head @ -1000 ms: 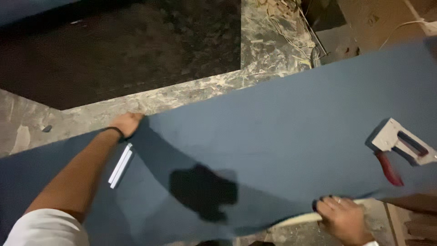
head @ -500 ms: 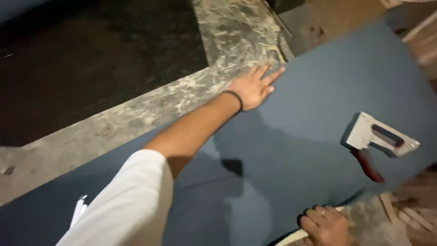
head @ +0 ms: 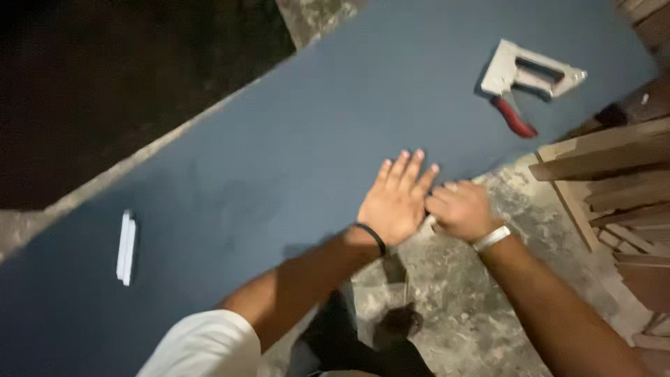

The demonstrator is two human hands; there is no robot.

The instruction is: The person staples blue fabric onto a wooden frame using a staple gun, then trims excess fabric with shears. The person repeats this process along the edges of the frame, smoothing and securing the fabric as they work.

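Fabric (head: pixel 293 153), a wide dark blue sheet, lies flat across the mottled floor (head: pixel 481 307), and both hands work at its near edge. The left hand (head: pixel 394 199) presses palm-down on the sheet, fingers (head: pixel 412 166) spread and flat; the right hand (head: pixel 460 209) touches it just beside, fingers curled shut on the sheet's edge, though what else they may pinch is hidden. The step in hand looks like smoothing and holding the edge taut; the next move, by my judgement, calls for keeping that tension even while one hand is freed. A stapler (head: pixel 527 77), metal grey with a red lever, rests on the sheet well apart from the hands, up and to the right. A slim white strip (head: pixel 126 248) lies on the sheet far to the left. Wood slats (head: pixel 607 174) are stacked at the right. No labels or signs can be made out.
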